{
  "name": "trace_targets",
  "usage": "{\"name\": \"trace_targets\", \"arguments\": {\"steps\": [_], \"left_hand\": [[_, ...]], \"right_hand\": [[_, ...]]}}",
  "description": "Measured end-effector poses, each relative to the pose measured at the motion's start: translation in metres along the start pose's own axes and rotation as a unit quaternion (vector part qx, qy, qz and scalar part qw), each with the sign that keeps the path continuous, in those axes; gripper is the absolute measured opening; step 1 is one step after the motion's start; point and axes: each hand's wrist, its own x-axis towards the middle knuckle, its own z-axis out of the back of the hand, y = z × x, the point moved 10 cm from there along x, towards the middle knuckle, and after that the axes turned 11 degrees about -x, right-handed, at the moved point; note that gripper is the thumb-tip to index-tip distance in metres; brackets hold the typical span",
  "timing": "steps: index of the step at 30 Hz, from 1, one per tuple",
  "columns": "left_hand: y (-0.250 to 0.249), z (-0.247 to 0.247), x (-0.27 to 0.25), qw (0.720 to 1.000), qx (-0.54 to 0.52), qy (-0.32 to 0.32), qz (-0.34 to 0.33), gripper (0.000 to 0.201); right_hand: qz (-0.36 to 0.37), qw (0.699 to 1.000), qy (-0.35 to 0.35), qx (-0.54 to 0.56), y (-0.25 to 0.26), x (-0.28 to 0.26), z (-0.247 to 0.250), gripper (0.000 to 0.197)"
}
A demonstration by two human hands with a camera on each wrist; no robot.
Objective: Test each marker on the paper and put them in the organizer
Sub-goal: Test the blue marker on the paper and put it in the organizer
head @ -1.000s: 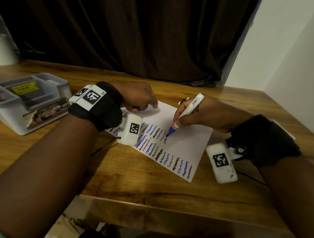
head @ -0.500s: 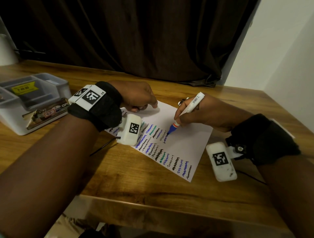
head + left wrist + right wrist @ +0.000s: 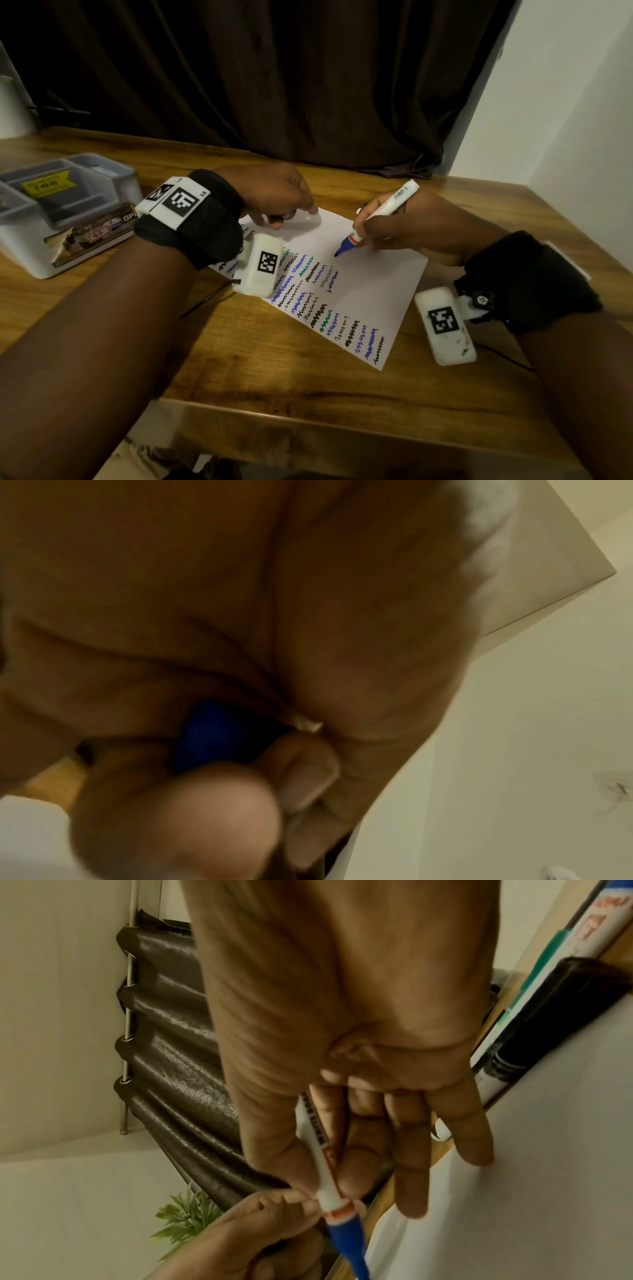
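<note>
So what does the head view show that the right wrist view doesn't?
Only the head view shows the organizer, the rows of squiggles on the paper, and both wrist bands. Only the right wrist view shows more markers lying beyond the paper and a small green plant. Both show the right hand gripping the blue marker, the left hand, and the dark curtain.

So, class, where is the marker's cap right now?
In the left wrist view, a blue cap sits inside the curled left hand, which rests on the paper's top edge.

White marker (image 3: 383, 216), blue tip down above squiggle-covered paper (image 3: 370, 284); grey organizer (image 3: 113, 178) far left.
</note>
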Motion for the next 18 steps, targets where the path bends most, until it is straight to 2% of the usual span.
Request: {"name": "trace_targets", "arguments": {"steps": [3, 5, 10, 13, 15, 18], "left_hand": [[-0.013, 0.02, -0.001, 0.993, -0.065, -0.08, -0.059, 0.024], [-0.015, 0.026, -0.002, 0.983, -0.13, -0.107, -0.078, 0.024], [-0.025, 0.016, -0.001, 0.965, -0.203, -0.087, -0.14, 0.055], [-0.027, 0.011, 0.001, 0.942, -0.296, -0.063, -0.147, 0.077], [-0.027, 0.01, 0.0, 0.935, -0.32, -0.061, -0.141, 0.073], [-0.033, 0.01, -0.003, 0.93, -0.325, -0.047, -0.166, 0.046]], "right_hand": [[-0.005, 0.994, -0.053, 0.096, 0.002, 0.002, 0.015, 0.004], [0.005, 0.984, -0.094, 0.153, 0.003, 0.003, 0.025, 0.008], [-0.003, 0.95, -0.151, 0.272, -0.01, 0.003, 0.04, 0.008], [-0.009, 0.935, -0.155, 0.318, -0.012, 0.004, 0.044, 0.018], [-0.012, 0.935, -0.152, 0.32, -0.012, 0.005, 0.044, 0.021], [-0.008, 0.934, -0.166, 0.317, -0.011, 0.005, 0.044, 0.023]]}}
